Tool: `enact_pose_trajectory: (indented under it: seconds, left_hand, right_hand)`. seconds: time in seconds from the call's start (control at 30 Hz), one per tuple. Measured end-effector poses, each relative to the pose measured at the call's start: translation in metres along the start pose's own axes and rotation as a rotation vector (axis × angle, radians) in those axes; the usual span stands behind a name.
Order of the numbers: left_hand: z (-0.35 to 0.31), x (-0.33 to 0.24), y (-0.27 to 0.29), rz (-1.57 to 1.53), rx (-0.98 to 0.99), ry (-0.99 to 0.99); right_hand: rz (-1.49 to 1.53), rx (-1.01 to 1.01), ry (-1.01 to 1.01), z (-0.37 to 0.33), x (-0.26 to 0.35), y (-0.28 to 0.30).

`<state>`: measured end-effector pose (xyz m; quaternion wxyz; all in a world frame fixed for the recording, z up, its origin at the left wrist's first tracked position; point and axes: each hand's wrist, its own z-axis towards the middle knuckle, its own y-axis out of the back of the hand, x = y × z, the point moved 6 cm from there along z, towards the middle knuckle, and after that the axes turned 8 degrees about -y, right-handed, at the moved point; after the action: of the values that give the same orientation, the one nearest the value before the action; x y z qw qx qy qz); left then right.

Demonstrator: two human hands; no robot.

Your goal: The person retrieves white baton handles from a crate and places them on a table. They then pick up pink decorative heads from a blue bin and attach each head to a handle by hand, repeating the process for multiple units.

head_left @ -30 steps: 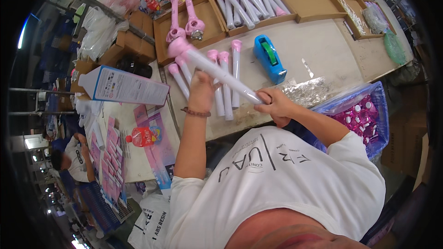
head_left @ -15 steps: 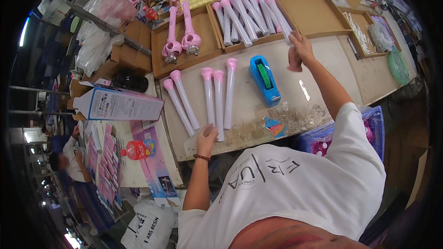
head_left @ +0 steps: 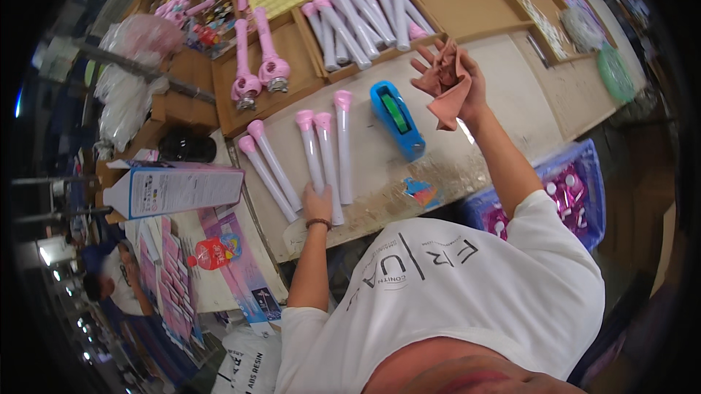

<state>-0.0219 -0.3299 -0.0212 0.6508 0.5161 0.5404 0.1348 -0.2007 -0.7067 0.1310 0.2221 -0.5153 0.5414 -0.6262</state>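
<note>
Five white tubes with pink caps lie on the worktable (head_left: 467, 164), caps pointing away from me. My left hand (head_left: 318, 205) is closed around the near end of the middle white tube (head_left: 312, 151). Another white tube (head_left: 328, 160) lies close against it on the right. Further right, my right hand (head_left: 471, 87) is raised palm up with its fingers spread, and a crumpled brown cloth (head_left: 449, 94) is held against the palm. A blue tape dispenser (head_left: 398, 120) with a green roll stands between my hands.
Behind, a cardboard tray (head_left: 363, 64) holds several more capped tubes. Two pink wand handles (head_left: 272, 65) lie in the tray to its left. A blue crate (head_left: 595, 197) with shiny pink items sits at my right. A printed box (head_left: 182, 191) and a red bottle (head_left: 210, 254) stand left.
My right hand has left the tubes in the tray and turned palm up, showing the cloth. My left hand has closed on the near end of the middle tube. The view has shifted somewhat.
</note>
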Motion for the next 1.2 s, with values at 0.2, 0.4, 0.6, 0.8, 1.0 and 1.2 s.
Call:
enact_pose_trajectory:
  seconds: [0.2, 0.4, 0.6, 0.8, 1.0, 1.2]
  left_hand:
    - [0.029, 0.027, -0.006, -0.273, 0.115, 0.134]
    - [-0.018, -0.028, 0.063, -0.686, 0.107, -0.136]
    - [-0.086, -0.070, 0.111, -0.438, 0.695, -0.308]
    - [-0.121, -0.071, 0.134, -0.458, 1.183, -0.229]
    - [-0.122, -0.091, 0.139, 0.020, 0.431, -0.802]
    - [-0.118, -0.094, 0.136, 0.136, 0.524, -0.943]
  right_hand:
    - [0.126, 0.058, 0.032, -0.020, -0.040, -0.033]
    - [0.099, -0.044, 0.084, -0.031, -0.071, -0.063]
    - [-1.054, 0.176, 0.082, -0.067, -0.135, -0.138]
    - [-1.418, 0.525, 0.047, -0.119, -0.185, -0.202]
    - [-1.387, -0.137, -0.124, -0.145, -0.226, -0.181]
    - [-1.175, -0.366, -0.252, -0.164, -0.229, -0.155]
